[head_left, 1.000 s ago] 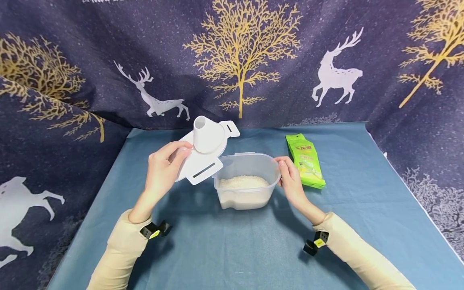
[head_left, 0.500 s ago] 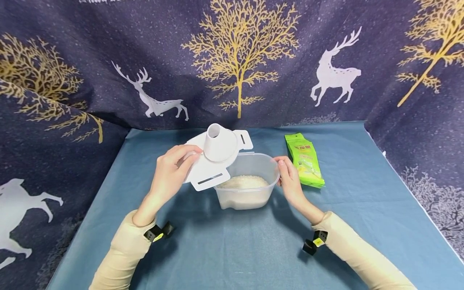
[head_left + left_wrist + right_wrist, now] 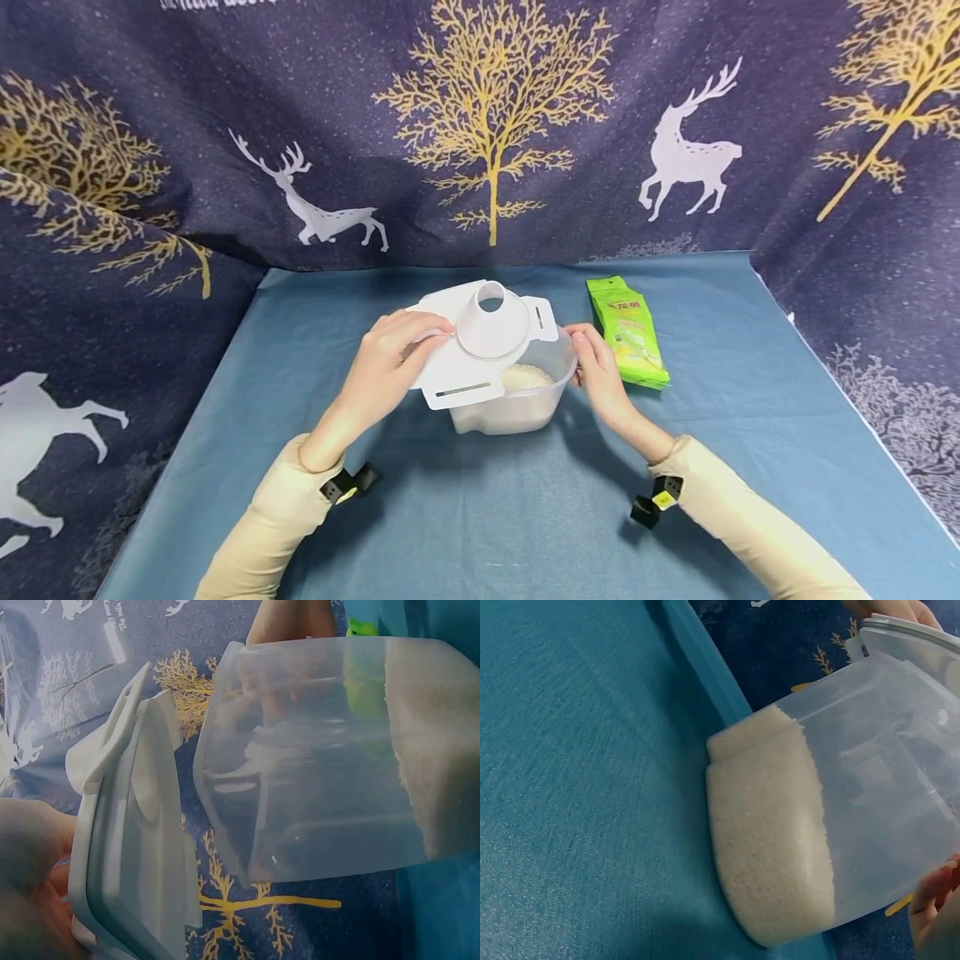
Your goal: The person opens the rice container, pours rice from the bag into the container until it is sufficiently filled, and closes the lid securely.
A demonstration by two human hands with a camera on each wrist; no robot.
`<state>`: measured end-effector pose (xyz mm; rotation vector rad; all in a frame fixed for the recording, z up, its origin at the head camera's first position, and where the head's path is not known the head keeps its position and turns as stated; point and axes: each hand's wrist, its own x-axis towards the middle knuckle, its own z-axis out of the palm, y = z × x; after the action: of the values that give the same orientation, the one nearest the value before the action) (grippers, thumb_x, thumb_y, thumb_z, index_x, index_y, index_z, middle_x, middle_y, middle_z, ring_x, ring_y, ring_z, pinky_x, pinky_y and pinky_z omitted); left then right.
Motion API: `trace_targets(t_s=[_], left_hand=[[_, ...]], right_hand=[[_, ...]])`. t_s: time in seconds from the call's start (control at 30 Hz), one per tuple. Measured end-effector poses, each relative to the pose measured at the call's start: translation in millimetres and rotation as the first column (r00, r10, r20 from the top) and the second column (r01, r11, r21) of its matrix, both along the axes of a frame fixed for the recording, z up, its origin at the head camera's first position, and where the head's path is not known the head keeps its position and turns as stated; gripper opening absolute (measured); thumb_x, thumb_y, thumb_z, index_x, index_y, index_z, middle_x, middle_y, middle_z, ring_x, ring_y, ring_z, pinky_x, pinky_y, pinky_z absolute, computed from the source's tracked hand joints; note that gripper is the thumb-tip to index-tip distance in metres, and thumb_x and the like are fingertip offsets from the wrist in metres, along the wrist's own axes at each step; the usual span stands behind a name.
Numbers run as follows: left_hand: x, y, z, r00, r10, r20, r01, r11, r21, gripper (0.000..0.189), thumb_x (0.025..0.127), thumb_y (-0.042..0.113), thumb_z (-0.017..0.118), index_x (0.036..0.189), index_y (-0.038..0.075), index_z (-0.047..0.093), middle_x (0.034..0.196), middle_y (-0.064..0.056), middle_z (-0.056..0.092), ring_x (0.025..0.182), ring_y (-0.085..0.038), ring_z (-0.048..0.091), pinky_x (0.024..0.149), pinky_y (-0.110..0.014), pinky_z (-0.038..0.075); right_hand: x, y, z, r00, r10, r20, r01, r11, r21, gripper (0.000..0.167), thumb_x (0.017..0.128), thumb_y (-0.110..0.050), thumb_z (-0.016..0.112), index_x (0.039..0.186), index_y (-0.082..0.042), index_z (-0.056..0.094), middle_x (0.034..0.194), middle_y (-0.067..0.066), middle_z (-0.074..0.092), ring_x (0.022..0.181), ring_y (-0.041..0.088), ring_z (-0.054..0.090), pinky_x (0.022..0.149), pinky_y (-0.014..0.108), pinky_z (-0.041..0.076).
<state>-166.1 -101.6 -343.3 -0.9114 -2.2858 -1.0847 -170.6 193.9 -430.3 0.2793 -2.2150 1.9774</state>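
Note:
A clear plastic container (image 3: 498,419) stands on the blue cloth, its lower part filled with white rice (image 3: 769,840). My left hand (image 3: 390,358) pinches the left side of a white lid (image 3: 459,375), which has a round spout and slotted side flaps. The lid hangs over the container's left part, covering some of the opening. In the left wrist view a gap shows between the lid (image 3: 154,855) and the container's rim (image 3: 206,750). On the right, my right hand (image 3: 600,371) grips the rim with thumb and fingers; some of those fingers are hidden behind the wall.
A bright green packet (image 3: 632,333) lies on the blue cloth (image 3: 525,517) just beyond my right hand. Behind the table hangs a dark blue curtain (image 3: 570,208) printed with white deer and golden trees. Each wrist carries a small black camera.
My left hand has brought the lid right and down, from beside the container to over its left part. The right hand and the container have stayed in place.

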Motion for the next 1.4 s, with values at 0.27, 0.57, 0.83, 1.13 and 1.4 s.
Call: trace_targets(t_s=[0.27,0.57,0.83,1.13,1.4], left_hand=[[-1.6,8.4,-1.2,1.0,-0.023,-0.012,0.022,0.999,-0.043,0.014,0.09,0.011,0.067,0.102,0.013,0.073,0.103,-0.001,0.073,0.103,-0.016,0.064,0.097,-0.037,0.041],[-8.9,20.6,-5.8,0.997,-0.06,-0.047,0.055,0.993,-0.105,0.015,0.089,0.014,0.068,0.103,0.013,0.073,0.101,0.0,0.073,0.102,-0.016,0.064,0.101,-0.039,0.041],[-11.1,31.1,-8.3,0.997,-0.074,-0.032,0.069,0.987,-0.143,0.014,0.09,0.016,0.068,0.102,0.014,0.073,0.099,0.001,0.073,0.101,-0.015,0.065,0.095,-0.039,0.045],[-11.1,41.3,-9.4,0.997,-0.083,-0.013,0.079,0.984,-0.159,0.013,0.091,0.017,0.066,0.102,0.016,0.073,0.099,0.003,0.074,0.098,-0.013,0.063,0.085,-0.036,0.045],[-12.2,47.9,-11.3,0.995,-0.089,-0.036,0.081,0.979,-0.185,0.013,0.092,0.017,0.065,0.101,0.015,0.074,0.099,0.003,0.074,0.094,-0.013,0.063,0.076,-0.032,0.043]], right_hand=[[-1.6,6,9.8,0.961,0.174,0.214,-0.126,0.967,-0.223,0.016,0.104,-0.028,0.039,0.107,-0.018,0.052,0.068,-0.006,0.051,0.051,0.004,0.042,0.05,0.021,0.032],[-6.3,19,18.5,0.86,0.428,0.277,-0.288,0.856,-0.428,0.022,0.105,-0.016,0.033,0.101,-0.019,0.055,0.071,-0.008,0.054,0.058,0.004,0.045,0.054,0.017,0.035],[-6.8,26,20.7,0.842,0.474,0.259,-0.315,0.821,-0.477,0.022,0.104,-0.015,0.034,0.098,-0.017,0.055,0.07,-0.006,0.053,0.06,0.006,0.047,0.054,0.017,0.035],[-5.0,31,28.1,0.855,0.466,0.228,-0.307,0.809,-0.502,0.032,0.105,-0.015,0.032,0.105,-0.018,0.064,0.078,-0.009,0.065,0.061,0.002,0.054,0.054,0.015,0.041],[-2.3,33,32.1,0.874,0.406,0.268,-0.249,0.847,-0.47,0.031,0.105,-0.018,0.034,0.103,-0.016,0.065,0.083,-0.009,0.067,0.066,0.003,0.059,0.053,0.015,0.041]])
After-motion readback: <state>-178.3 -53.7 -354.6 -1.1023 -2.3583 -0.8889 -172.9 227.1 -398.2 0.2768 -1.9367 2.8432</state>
